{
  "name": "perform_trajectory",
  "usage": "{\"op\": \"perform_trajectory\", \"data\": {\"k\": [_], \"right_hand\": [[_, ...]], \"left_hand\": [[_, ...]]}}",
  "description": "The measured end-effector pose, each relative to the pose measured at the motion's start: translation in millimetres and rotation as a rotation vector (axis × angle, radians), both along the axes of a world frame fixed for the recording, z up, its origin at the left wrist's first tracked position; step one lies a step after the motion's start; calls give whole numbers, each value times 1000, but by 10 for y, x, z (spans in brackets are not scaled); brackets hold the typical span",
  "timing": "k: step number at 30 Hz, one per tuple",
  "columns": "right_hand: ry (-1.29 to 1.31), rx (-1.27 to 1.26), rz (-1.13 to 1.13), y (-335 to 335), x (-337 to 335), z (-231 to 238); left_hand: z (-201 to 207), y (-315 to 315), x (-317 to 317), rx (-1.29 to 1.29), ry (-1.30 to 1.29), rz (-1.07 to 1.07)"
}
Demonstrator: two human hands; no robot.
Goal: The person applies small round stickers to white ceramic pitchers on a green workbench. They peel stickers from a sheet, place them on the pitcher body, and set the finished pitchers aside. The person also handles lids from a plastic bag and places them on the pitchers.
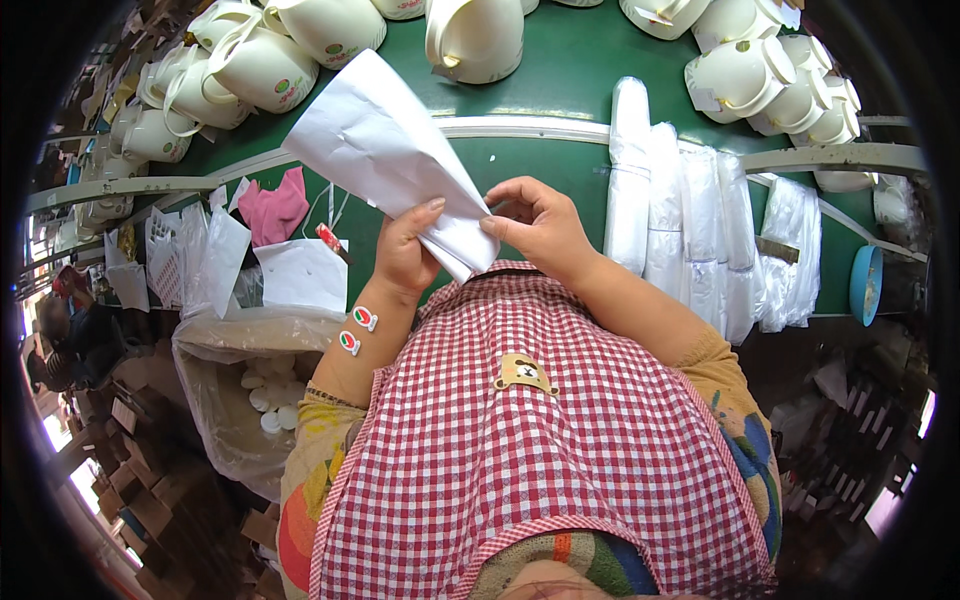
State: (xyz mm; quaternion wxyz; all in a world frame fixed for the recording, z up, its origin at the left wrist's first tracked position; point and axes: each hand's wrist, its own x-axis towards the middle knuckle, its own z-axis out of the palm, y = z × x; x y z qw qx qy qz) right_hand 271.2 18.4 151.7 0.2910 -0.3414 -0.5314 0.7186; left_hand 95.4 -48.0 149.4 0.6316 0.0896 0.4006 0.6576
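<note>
Head view: a loosely folded stack of white paper sheets (385,130) is held up in front of the person's body, over the near edge of a green worktop (570,95), its broad end tilted up and to the left. The left hand (408,248) grasps the stack near its narrow lower end, thumb laid across the front. The right hand (540,228) has its thumb at the stack's right edge and its fingers curled; whether it pinches the paper I cannot tell. Behind the hands, a pale metal rail (540,127) crosses the worktop. Left of the stack lie a pink cloth (274,208) and, just nearer the person, a flat white sheet (305,278). Right of the right hand, bundles of clear plastic bags (628,180) lie side by side, with a blue bowl (866,285) beyond them. Below the left edge of the worktop, a plastic-lined box (215,385) contains white round pieces (268,398). Two round stickers (364,318) are on the left forearm, and a bear patch (525,373) sits on the red-and-white checked apron (500,460). Farthest out, cream pots with looped handles (475,40) are grouped along the far side.
</note>
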Motion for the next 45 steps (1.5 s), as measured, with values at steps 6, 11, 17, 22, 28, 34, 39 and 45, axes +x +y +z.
{"op": "perform_trajectory", "data": {"k": [6, 11, 17, 22, 28, 34, 39, 45], "right_hand": [[-60, 44, -27, -46, 38, 59], [-95, 1, -1, -52, 62, 63], [-51, -174, -5, -64, 38, 75], [-15, -254, -24, -89, 8, 111], [36, -212, -21, -133, -56, 156], [15, -64, -1, -85, -41, 92], [-74, 140, -26, -98, -68, 156], [-158, 477, -74, -119, -93, 143]], "left_hand": [[-10, -8, -4, 15, -7, 15], [-16, -31, -10, 53, 29, 14], [-86, -59, -93, 55, -19, -26], [-175, -59, -164, 44, -73, -67], [-139, -48, -181, 69, -244, -61], [-138, 15, -182, 80, -245, -89], [-51, 17, -81, 53, -395, -50], [-41, 73, 8, 6, -315, -44]]}}
